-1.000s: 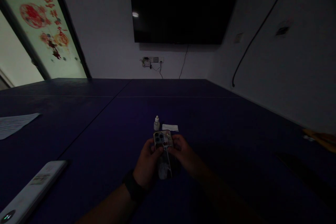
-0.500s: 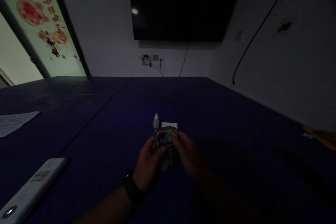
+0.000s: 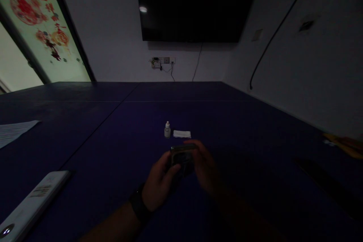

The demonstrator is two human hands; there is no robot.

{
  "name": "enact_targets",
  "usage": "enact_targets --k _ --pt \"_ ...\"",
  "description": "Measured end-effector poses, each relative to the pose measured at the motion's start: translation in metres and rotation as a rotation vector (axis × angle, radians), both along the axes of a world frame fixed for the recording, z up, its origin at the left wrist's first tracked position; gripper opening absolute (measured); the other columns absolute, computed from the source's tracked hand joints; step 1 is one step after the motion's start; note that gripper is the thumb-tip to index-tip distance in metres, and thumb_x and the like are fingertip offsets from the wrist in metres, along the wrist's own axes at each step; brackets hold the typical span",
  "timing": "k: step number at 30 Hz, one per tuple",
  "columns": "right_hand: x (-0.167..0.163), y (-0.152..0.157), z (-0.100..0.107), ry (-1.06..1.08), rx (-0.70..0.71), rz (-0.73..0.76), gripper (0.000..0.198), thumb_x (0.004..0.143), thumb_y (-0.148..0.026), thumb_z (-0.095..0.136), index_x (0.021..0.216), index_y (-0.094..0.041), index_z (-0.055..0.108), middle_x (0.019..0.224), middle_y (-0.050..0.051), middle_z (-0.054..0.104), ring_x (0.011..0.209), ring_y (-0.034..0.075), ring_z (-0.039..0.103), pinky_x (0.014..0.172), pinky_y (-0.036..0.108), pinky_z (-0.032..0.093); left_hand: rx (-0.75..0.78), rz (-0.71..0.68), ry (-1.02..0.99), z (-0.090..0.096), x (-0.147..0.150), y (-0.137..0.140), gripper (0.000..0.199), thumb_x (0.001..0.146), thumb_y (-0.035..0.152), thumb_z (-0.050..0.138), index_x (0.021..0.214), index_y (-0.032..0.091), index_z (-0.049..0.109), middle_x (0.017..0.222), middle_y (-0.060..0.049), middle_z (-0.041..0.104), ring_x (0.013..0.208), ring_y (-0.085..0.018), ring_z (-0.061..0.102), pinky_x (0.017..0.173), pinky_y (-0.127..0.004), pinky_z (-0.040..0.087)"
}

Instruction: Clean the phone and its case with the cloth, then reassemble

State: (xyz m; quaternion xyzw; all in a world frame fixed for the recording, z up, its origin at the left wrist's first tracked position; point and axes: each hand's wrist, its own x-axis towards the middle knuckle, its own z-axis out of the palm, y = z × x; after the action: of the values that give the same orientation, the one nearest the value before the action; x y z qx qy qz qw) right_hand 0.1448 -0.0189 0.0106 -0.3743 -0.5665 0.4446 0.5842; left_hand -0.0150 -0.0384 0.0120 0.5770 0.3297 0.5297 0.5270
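A dark patterned phone case (image 3: pixel 181 158) is held low over the table, its large camera cutout at the far end. Whether a phone is inside it I cannot tell. My left hand (image 3: pixel 158 183) grips the left side, thumb lying on the near face. Around the right side and far edge are the fingers of my right hand (image 3: pixel 204 166), partly lost in shadow. Just beyond the case a small clear dropper bottle (image 3: pixel 167 131) with a white cap stands upright. Beside it lies a folded white cloth or tissue (image 3: pixel 182 134).
The dark blue table (image 3: pixel 136 121) reaches to the wall under a large black television (image 3: pixel 195 7). A long white device (image 3: pixel 36 200) lies at the left, with a paper sheet (image 3: pixel 17 132) behind it. On the right are a dark flat object (image 3: pixel 320 181) and something yellow (image 3: pixel 347 146).
The phone case has tilted, so its back shows foreshortened, and it has dropped slightly nearer. My right fingers have moved over its far edge. The bottle and white cloth are now uncovered.
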Motion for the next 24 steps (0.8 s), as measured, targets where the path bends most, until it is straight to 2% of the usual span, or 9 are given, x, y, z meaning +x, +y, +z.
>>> enact_targets --k 3,6,10,14,16,19,24 --pt "0.002 -0.003 -0.002 0.018 0.068 -0.046 0.049 0.09 -0.071 0.057 0.103 -0.025 0.066 0.092 0.004 0.07 0.083 0.021 0.067 0.073 0.032 0.052 0.078 0.018 0.124 0.004 0.0 -0.006 0.033 0.096 0.037 0.062 0.126 0.024 0.069 0.128 -0.008 0.071 0.118 -0.027 0.064 0.103 -0.036 0.045" --pt "-0.003 -0.007 -0.004 0.074 0.134 -0.097 0.046 0.091 -0.07 0.058 0.098 -0.025 0.067 0.088 0.003 0.067 0.079 0.019 0.064 0.07 0.03 0.051 0.113 0.032 0.166 0.008 0.001 -0.011 0.035 0.098 0.041 0.058 0.127 0.024 0.068 0.127 -0.009 0.071 0.116 -0.027 0.064 0.1 -0.035 0.045" --pt "-0.014 -0.015 -0.009 0.066 0.221 -0.185 0.042 0.095 -0.066 0.054 0.098 -0.025 0.066 0.089 0.003 0.065 0.079 0.019 0.063 0.069 0.029 0.051 0.124 0.145 0.053 0.003 0.003 -0.016 0.047 0.096 0.052 0.058 0.135 0.026 0.06 0.122 -0.008 0.071 0.108 -0.025 0.064 0.096 -0.035 0.046" --pt "-0.022 -0.024 -0.012 -0.031 0.373 -0.188 0.035 0.1 -0.058 0.05 0.103 -0.028 0.067 0.095 0.003 0.064 0.086 0.02 0.063 0.075 0.031 0.052 0.19 0.309 0.025 -0.009 0.003 -0.019 0.038 0.097 0.056 0.053 0.116 0.027 0.068 0.106 -0.006 0.072 0.095 -0.021 0.064 0.085 -0.031 0.048" --pt "-0.023 -0.028 -0.011 -0.049 0.441 -0.177 0.031 0.102 -0.055 0.049 0.108 -0.03 0.067 0.098 0.003 0.065 0.088 0.02 0.063 0.076 0.032 0.052 0.232 0.325 0.022 -0.013 0.003 -0.022 0.039 0.099 0.057 0.049 0.112 0.026 0.069 0.106 -0.006 0.072 0.095 -0.022 0.065 0.085 -0.032 0.048" --pt "-0.024 -0.033 -0.008 -0.052 0.512 -0.154 0.032 0.102 -0.056 0.049 0.113 -0.032 0.066 0.097 0.003 0.065 0.087 0.019 0.062 0.076 0.031 0.05 0.25 0.322 -0.017 -0.014 0.004 -0.026 0.044 0.098 0.06 0.047 0.115 0.025 0.068 0.108 -0.008 0.073 0.095 -0.023 0.066 0.086 -0.034 0.05" --pt "-0.022 -0.035 -0.007 -0.057 0.501 -0.142 0.035 0.101 -0.059 0.048 0.111 -0.032 0.068 0.095 0.003 0.065 0.084 0.02 0.062 0.074 0.032 0.05 0.244 0.305 -0.042 -0.009 0.007 -0.031 0.048 0.096 0.065 0.047 0.112 0.026 0.07 0.107 -0.008 0.073 0.093 -0.023 0.066 0.085 -0.035 0.049"
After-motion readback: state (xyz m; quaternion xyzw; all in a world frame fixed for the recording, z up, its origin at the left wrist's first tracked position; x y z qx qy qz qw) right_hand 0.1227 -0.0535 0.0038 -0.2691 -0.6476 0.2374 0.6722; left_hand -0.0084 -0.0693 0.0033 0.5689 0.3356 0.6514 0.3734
